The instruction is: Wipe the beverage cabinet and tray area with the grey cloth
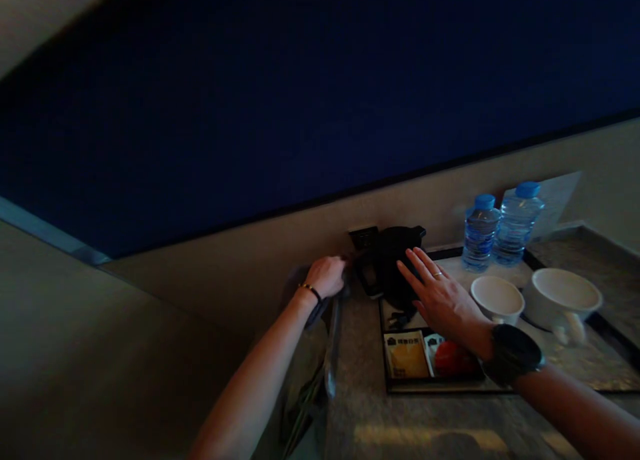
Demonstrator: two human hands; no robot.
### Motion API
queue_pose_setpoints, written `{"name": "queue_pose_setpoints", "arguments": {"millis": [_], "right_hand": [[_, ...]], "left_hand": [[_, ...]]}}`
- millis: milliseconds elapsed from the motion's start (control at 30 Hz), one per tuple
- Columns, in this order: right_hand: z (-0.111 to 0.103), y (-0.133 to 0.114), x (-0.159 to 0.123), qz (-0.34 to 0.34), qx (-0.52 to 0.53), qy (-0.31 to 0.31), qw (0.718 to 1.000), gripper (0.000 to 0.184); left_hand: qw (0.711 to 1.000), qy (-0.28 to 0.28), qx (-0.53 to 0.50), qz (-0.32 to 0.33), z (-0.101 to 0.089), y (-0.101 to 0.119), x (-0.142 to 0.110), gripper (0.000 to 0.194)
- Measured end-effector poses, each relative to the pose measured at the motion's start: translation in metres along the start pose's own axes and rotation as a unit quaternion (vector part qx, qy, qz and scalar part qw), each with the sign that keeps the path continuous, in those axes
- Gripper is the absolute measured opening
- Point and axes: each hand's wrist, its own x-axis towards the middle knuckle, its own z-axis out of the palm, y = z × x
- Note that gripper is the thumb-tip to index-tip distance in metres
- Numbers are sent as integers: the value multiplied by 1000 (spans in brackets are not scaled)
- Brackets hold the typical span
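Right hand (pixel 443 297), fingers spread, touches black kettle (pixel 395 263) beside small tray (pixel 395 380) holding sachets (pixel 407 357).

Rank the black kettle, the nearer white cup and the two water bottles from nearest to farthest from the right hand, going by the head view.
From the right hand:
1. Black kettle: at the fingertips, just left of the hand, by the wall.
2. Nearer white cup: just right of the hand on the tray.
3. Water bottles: farther back and right, at the tray's rear; the pair stand side by side.
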Motion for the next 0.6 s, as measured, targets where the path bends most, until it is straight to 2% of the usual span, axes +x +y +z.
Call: {"name": "queue_pose_setpoints", "arguments": {"millis": [100,167,233,300,367,467,533,600], "right_hand": [[3,0,2,1,17,6,1000,77],[3,0,3,4,20,5,1000,77],[2,0,4,11,22,3,1000,79],[-2,1,4,17,27,5,999,81],[-8,0,-1,18,32,11,999,79],[-18,-4,-20,9,69,37,997,69],[-24,-6,-42,12,116,54,992,62],[-28,-2,-74,31,137,55,989,59]], "left_hand": [[999,-13,0,-38,55,13,-29,58],[999,-20,-2,-29,87,36,-48,54],[999,-37,-21,1,108,60,-68,51],[996,-60,-58,21,113,73,-88,54],[989,-91,-118,24,104,70,-107,61],[961,-92,-262,8,67,36,-131,59],[939,-33,-342,-12,31,-1,-144,54],[937,85,-329,-81,-11,-40,-147,51]]}}
